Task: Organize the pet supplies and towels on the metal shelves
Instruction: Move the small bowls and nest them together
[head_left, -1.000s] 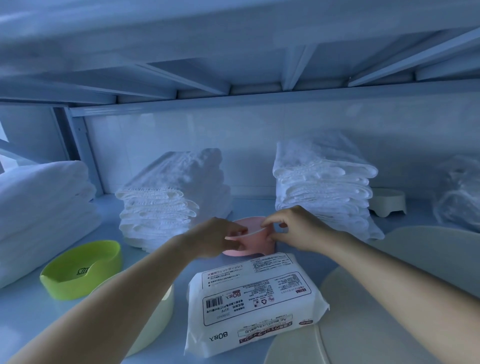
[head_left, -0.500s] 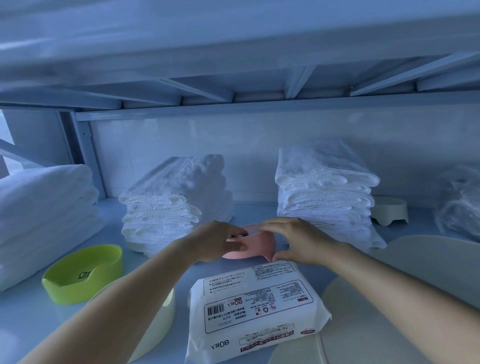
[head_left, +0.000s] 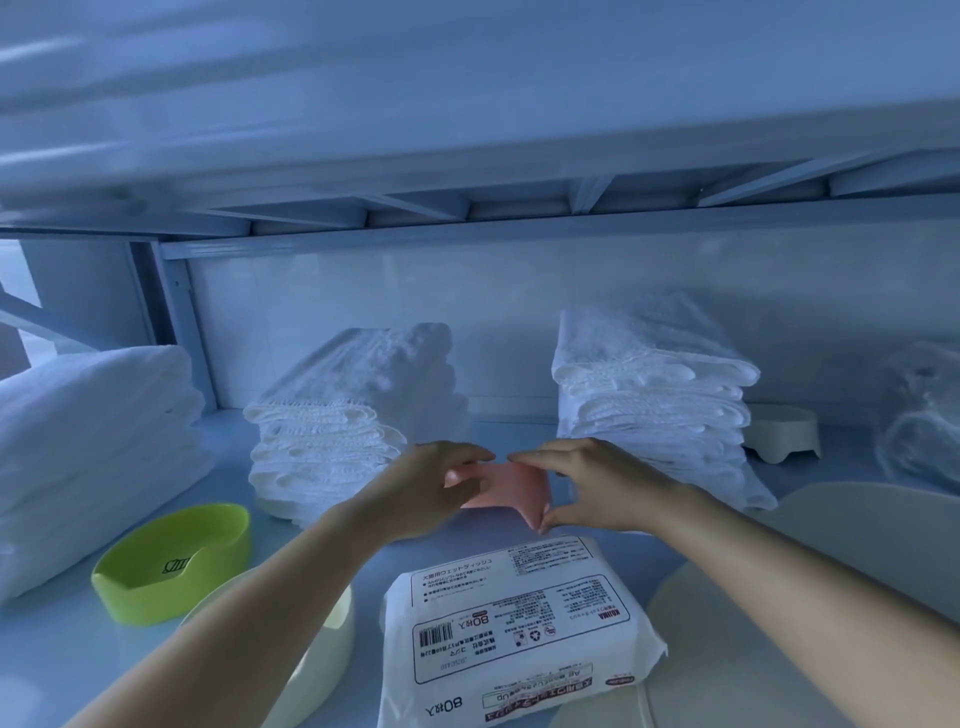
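**Head view: two hands on one pink bowl**

Three towel stacks stand on the shelf (head_left: 493, 431): left stack (head_left: 93, 441), middle stack (head_left: 353, 415) and right stack (head_left: 649, 405). There are four bowls: pink bowl (head_left: 506, 486), green bowl (head_left: 171, 571), cream bowl (head_left: 322, 649) and white bowl (head_left: 784, 431). One wipes pack (head_left: 519, 623) lies nearest. The pink bowl is tilted, between the middle and right stacks. The left hand (head_left: 421, 488) reaches in palm down, fingers curled round its left side. The right hand (head_left: 597, 483) pinches its right side, forefinger on top, thumb beneath.

smooth painted metal shelf (head_left: 498, 431), fluffy cloth towels (head_left: 358, 384), glossy plastic green bowl (head_left: 171, 566), crinkly wipes pack (head_left: 519, 634)
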